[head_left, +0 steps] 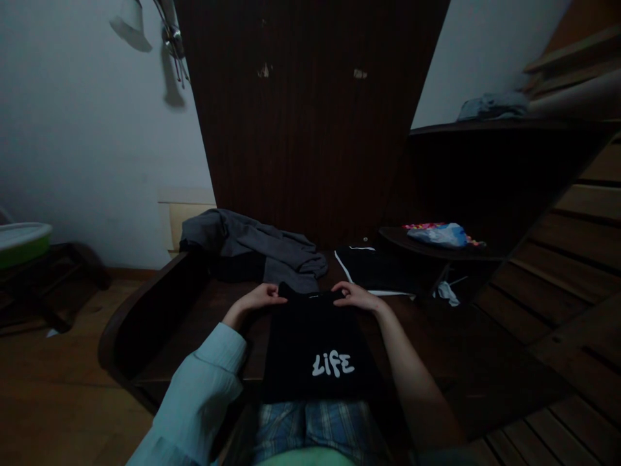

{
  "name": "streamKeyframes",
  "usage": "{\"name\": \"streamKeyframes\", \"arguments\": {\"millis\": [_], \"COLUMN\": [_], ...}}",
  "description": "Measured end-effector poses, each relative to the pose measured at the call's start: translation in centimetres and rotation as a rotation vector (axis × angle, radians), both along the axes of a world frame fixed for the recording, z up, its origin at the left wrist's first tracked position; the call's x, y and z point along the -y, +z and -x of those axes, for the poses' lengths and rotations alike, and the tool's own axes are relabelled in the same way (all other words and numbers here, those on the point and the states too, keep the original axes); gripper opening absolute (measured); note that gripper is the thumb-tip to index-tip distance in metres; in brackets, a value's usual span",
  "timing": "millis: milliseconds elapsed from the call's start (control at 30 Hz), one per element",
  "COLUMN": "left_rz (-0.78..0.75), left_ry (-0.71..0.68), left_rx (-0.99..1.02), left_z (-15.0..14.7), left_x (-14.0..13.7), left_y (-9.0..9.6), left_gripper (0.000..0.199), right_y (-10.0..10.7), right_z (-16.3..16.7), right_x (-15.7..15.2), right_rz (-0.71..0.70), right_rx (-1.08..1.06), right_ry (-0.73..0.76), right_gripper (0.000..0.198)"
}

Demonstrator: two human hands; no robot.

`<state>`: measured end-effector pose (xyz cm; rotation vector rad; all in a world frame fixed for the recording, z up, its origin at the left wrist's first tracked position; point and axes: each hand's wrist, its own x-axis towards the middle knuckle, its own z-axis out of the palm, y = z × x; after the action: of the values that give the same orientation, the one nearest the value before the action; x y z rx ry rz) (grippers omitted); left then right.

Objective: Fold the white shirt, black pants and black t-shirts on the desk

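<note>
A black T-shirt (310, 336) with white "Life" lettering lies in front of me, folded narrow, its collar at the far end. My left hand (264, 296) pinches its far left corner beside the collar. On the other side of the collar, my right hand (350, 296) pinches the far right corner. The near edge of the shirt reaches the front of the dark wooden bench (228, 317), close to my lap. Just beyond my hands lies a crumpled grey garment (262, 246). A black cloth with white trim (373, 268) lies flat behind my right hand.
The bench's curved armrest (130, 317) rises at left, and a tall dark wooden panel (310, 129) stands behind. At right, a small shelf (402, 243) bears a blue and white plastic package (441, 234). A green basin (24, 246) sits on a stool at far left.
</note>
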<state>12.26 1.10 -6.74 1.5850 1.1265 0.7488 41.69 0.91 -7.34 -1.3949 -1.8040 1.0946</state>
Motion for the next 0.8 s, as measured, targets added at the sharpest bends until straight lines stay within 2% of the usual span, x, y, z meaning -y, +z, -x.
{"name": "streamKeyframes", "arguments": {"millis": [67,167,233,333,400,467,533,667,800], "left_rz": [0.041,0.075,0.086,0.094,0.108,0.123,0.145,0.19,0.189], "left_ry": [0.01,0.13,0.198,0.256,0.281,0.281,0.255,0.241,0.258], "left_rx": [0.086,0.219,0.284,0.326,0.347,0.372,0.411,0.455,0.447], "left_z": [-0.2,-0.4,-0.5,-0.4,-0.4,-0.3,-0.3,-0.4,-0.6], "left_x": [0.2,0.1,-0.2,-0.6,-0.7,-0.7,-0.6,-0.6,-0.5], "left_y": [0.2,0.2,0.0,-0.4,-0.6,-0.5,-0.4,-0.2,-0.2], "left_gripper": [0.035,0.033,0.031,0.028,0.026,0.027,0.027,0.02,0.018], "right_y": [0.2,0.4,0.5,0.5,0.4,0.2,0.2,0.2,0.2], "right_z": [-0.3,0.0,0.3,0.7,0.8,0.9,0.8,0.4,0.5], "right_x": [0.1,-0.3,-0.6,-0.7,-0.6,-0.5,-0.5,-0.8,-0.9], "right_rz": [-0.033,-0.116,-0.124,-0.028,0.072,0.146,0.163,0.112,0.056], "right_rx": [-0.02,-0.066,-0.179,-0.313,-0.325,-0.345,-0.399,-0.495,-0.485], "right_ry": [-0.061,-0.172,-0.211,-0.286,-0.326,-0.337,-0.347,-0.332,-0.31], "right_gripper": [0.033,0.032,0.038,0.045,0.041,0.035,0.032,0.031,0.03]}}
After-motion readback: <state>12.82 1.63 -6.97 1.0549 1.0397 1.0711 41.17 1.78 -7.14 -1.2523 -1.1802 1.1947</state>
